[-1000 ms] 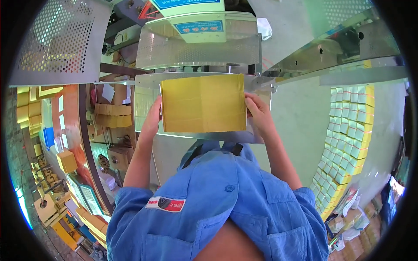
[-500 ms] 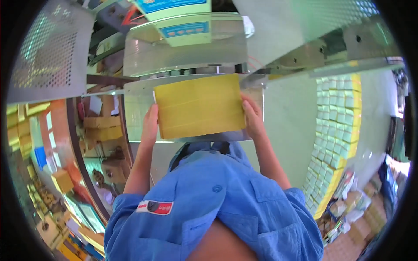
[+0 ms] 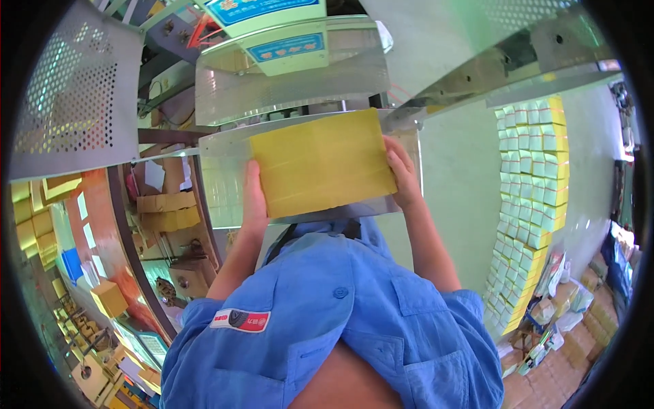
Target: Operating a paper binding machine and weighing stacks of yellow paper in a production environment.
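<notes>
I've got the L hand and R hand both gripping the yellow rectangular pack, one at each short end; thumbs show along the edges, but most of the other fingers are hidden, so can't tell how far they wrap under. Pack is over the steel worktop, covering most of its middle; can't tell from this view if it's touching or just above. Long axis runs approx L–R across the worktop, w/ the R end angled a bit toward its far side. So pack lies directly btwn the two palms, neither hand nearer; L hand sits lower on its end, R hand around mid-edge. Ref the worktop: clear guard just beyond its far edge, perforated panel off far L, rows of white-and-yellow bundles well apart to its R.
</notes>
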{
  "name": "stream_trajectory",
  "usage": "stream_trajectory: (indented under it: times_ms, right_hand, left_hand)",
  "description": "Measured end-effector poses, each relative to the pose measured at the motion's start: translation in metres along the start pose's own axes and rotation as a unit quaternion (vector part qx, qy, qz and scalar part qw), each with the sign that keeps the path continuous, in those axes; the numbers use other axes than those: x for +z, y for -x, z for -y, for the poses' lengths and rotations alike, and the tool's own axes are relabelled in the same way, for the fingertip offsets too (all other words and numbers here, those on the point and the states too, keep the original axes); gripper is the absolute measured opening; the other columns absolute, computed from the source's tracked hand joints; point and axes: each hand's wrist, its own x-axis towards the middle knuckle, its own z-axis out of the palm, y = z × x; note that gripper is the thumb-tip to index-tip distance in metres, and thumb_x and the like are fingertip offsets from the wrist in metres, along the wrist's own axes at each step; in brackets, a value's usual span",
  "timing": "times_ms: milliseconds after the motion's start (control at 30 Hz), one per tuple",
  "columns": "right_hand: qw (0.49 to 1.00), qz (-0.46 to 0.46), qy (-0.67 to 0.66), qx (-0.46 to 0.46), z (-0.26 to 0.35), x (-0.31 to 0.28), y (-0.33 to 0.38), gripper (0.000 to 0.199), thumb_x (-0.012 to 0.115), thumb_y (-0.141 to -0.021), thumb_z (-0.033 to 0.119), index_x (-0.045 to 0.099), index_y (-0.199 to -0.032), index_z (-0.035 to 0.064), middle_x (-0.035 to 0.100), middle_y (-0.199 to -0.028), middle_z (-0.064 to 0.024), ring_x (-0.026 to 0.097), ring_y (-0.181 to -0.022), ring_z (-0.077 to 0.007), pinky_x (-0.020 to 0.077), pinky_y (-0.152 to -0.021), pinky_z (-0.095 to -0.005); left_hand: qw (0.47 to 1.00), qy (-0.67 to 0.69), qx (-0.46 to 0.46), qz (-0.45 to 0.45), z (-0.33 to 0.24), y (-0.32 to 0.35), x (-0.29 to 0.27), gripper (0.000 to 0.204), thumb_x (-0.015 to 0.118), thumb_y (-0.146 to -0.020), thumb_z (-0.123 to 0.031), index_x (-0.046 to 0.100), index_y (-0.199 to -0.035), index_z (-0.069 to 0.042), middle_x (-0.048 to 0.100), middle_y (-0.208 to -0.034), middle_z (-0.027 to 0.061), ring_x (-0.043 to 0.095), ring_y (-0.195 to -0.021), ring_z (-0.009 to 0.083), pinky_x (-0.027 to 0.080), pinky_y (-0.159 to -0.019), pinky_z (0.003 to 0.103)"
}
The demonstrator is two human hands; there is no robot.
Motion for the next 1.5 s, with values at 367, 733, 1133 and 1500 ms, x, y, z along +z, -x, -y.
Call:
stream_trajectory:
  times_ms: [367,733,1133,1500]
  right_hand:
    - [0.993,-0.024,-0.091,-0.068,-0.017,0.029,0.003,0.054,0.043,-0.101,0.029,0.034,-0.146,0.0001,0.041,-0.146,-0.0106,0.041,-0.133,-0.0220,0.0333,-0.109,-0.0353]
    - [0.992,-0.065,-0.082,-0.064,0.008,0.035,-0.072,0.053,0.045,-0.100,0.031,0.037,-0.143,0.0017,0.046,-0.140,-0.0083,0.043,-0.129,-0.0188,0.0349,-0.106,-0.0335]
    - [0.993,-0.027,-0.091,-0.068,0.012,0.025,-0.093,0.055,0.044,-0.101,0.036,0.035,-0.146,0.0070,0.047,-0.140,-0.0043,0.043,-0.130,-0.0166,0.0338,-0.107,-0.0318]
    - [0.984,-0.110,-0.131,-0.054,-0.011,0.011,-0.111,0.043,0.050,-0.099,0.033,0.050,-0.132,0.0063,0.058,-0.124,-0.0034,0.053,-0.116,-0.0152,0.0421,-0.097,-0.0311]
  left_hand:
    - [0.995,0.046,-0.005,0.085,0.000,0.014,0.005,0.050,0.031,-0.104,-0.040,0.048,-0.135,-0.004,0.057,-0.129,0.0065,0.053,-0.118,0.0179,0.042,-0.100,0.033]
    - [0.994,0.045,0.041,0.095,-0.024,-0.069,0.049,0.049,0.041,-0.102,-0.040,0.046,-0.137,-0.006,0.054,-0.133,0.0051,0.050,-0.123,0.0159,0.039,-0.103,0.033]
    - [0.993,-0.018,0.060,0.103,-0.027,-0.079,0.070,0.051,0.039,-0.102,-0.040,0.044,-0.136,-0.002,0.052,-0.132,0.0069,0.048,-0.121,0.0149,0.037,-0.102,0.030]
    - [0.990,-0.066,0.091,0.087,-0.014,-0.099,0.070,0.064,0.041,-0.099,-0.054,0.042,-0.141,-0.004,0.050,-0.137,0.0073,0.045,-0.127,0.0172,0.036,-0.105,0.033]
